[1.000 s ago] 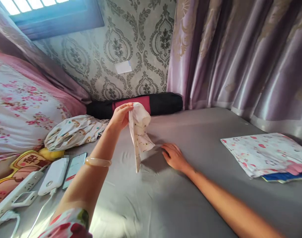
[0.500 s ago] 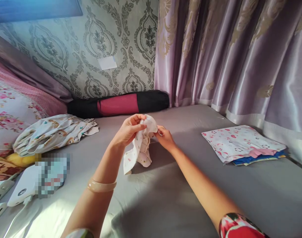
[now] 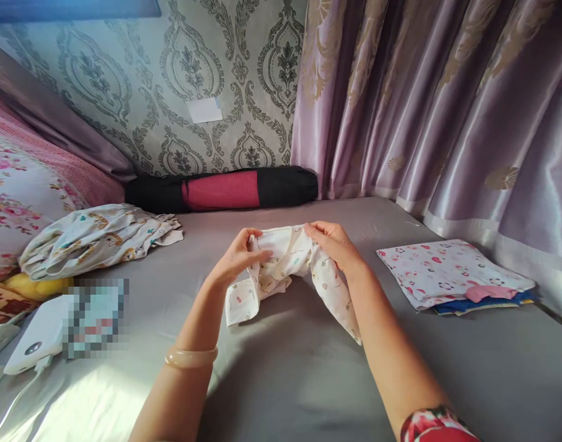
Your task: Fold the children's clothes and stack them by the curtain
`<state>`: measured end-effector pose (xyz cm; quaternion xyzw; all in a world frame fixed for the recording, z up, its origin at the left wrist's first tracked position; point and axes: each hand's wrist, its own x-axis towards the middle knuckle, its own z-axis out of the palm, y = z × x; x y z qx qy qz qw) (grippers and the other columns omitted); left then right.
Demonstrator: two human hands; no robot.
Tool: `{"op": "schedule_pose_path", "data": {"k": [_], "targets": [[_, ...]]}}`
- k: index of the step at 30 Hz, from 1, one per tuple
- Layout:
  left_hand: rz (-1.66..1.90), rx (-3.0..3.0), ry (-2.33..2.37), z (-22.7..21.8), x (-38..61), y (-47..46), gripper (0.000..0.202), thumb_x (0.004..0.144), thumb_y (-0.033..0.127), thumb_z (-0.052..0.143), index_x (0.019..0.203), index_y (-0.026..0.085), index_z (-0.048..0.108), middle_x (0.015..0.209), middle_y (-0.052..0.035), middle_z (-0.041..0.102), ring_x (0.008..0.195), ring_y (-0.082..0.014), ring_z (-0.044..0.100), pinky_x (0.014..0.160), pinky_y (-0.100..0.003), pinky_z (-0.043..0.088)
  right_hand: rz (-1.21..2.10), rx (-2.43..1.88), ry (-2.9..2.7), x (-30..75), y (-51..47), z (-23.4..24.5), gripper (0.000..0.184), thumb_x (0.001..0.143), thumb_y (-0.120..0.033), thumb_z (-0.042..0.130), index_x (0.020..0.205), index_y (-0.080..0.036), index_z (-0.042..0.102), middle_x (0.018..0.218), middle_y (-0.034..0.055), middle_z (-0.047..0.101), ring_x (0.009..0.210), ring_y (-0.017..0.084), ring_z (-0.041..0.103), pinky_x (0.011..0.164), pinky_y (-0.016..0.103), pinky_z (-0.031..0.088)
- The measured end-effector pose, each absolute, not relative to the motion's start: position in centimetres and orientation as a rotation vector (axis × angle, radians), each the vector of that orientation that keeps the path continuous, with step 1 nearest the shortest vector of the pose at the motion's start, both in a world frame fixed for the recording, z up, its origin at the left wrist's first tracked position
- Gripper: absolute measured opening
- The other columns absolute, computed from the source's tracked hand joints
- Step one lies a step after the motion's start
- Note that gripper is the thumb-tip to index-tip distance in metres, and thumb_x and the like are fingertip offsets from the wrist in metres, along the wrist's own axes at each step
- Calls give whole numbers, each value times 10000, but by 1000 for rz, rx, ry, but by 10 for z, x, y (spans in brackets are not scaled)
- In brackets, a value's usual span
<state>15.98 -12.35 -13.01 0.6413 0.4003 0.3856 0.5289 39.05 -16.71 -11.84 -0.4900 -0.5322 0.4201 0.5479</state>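
A small white printed baby garment (image 3: pixel 294 264) is stretched between my two hands over the grey bed sheet. My left hand (image 3: pixel 240 255) pinches its upper left edge, with the thumb lying over the cloth. At the upper right edge, my right hand (image 3: pixel 335 247) grips the fabric between thumb and fingers. One sleeve-like part hangs down by my right forearm, and another flap droops below my left hand. Its exact cut cannot be made out among the folds.
Folded printed cloths (image 3: pixel 456 270) lie stacked on the right of the grey bed (image 3: pixel 299 380). A crumpled patterned cloth (image 3: pixel 101 239) and a white power bank (image 3: pixel 41 334) with a cable are at left. A black and pink long bag (image 3: pixel 220 189) lies against the wall.
My right hand has moved right and up, spreading the bunched garment wider. A sleeve-like part now hangs out on the right. My left hand keeps its hold.
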Motion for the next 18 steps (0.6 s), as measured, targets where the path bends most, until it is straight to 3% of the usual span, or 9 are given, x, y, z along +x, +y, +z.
{"op": "schedule_pose_path", "data": {"k": [4, 8, 12, 15, 18], "targets": [[792, 1721, 1148, -145, 170, -128, 596, 628, 215, 715, 1165, 219, 457, 777, 55, 460, 623, -98, 438, 562, -222, 354, 820, -1303, -1395, 399, -163, -126, 387, 798, -535, 608, 863, -166, 707, 756, 6, 672, 693, 151, 573, 635, 245, 414], [736, 1798, 1160, -151, 170, -127, 603, 615, 146, 614, 1196, 207, 465, 991, -23, 548, 747, -134, 520, 619, -238, 404, 578, -1502, -1516, 411, -159, -133, 312, 849, -417, 547, 888, -168, 731, 851, 36, 718, 801, 185, 617, 716, 264, 429], [779, 1731, 1073, -154, 158, -120, 571, 646, 240, 634, 1197, 205, 490, 1194, -84, 552, 914, -186, 584, 703, -266, 470, 463, -1667, -1563, 420, -155, -144, 237, 846, -317, 547, 873, -186, 742, 834, 38, 728, 804, 188, 632, 710, 263, 432], [750, 1745, 1149, -161, 147, -113, 437, 685, 379, 673, 1066, 185, 583, 987, -52, 617, 849, -192, 596, 682, -274, 474, 487, -1699, -1602, 423, -152, -151, 228, 852, -269, 539, 940, -205, 739, 880, 33, 734, 827, 180, 638, 723, 255, 439], [794, 1778, 1223, -166, 139, -107, 386, 682, 475, 704, 904, 168, 626, 787, -9, 597, 728, -163, 565, 614, -247, 436, 477, -1747, -1648, 424, -149, -157, 235, 862, -237, 525, 970, -217, 734, 926, 38, 735, 857, 181, 638, 749, 258, 441]]}}
